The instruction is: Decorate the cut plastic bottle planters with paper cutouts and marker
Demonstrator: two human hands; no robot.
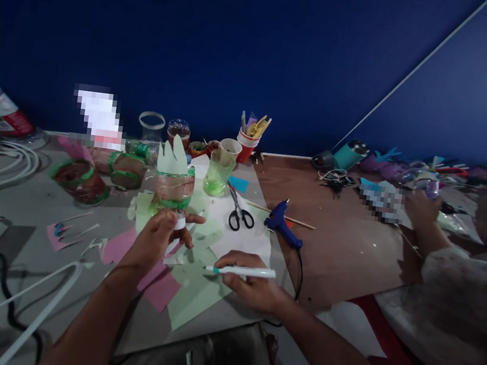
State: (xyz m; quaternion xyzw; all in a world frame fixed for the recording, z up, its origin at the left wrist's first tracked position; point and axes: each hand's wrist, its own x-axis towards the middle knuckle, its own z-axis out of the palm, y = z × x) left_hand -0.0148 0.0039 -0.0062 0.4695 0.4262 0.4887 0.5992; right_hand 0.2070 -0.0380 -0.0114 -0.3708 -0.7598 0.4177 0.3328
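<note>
My left hand [166, 233] grips the white-capped neck of a cut plastic bottle [174, 189], held cap down. Brown and green bands cover the bottle, and a spiky pale green paper piece [174, 156] rises from its top. In my right hand [248, 287] is a white marker pen [248, 271], closed between thumb and fingers, its green tip pointing left. Beneath both hands lie a pale green paper sheet [193, 301] and pink paper pieces [161, 291]. Black-handled scissors [240, 213] rest on white paper [243, 241] beyond my right hand.
A blue glue gun [283, 223] lies beside a thin wooden stick, its cord running toward the table edge. Painted bottle pieces [79, 180] stand left, near coiled white cables [1, 167]. A red cup [248, 147] holds several tools. At right, another person's arm [429, 223] reaches over the table.
</note>
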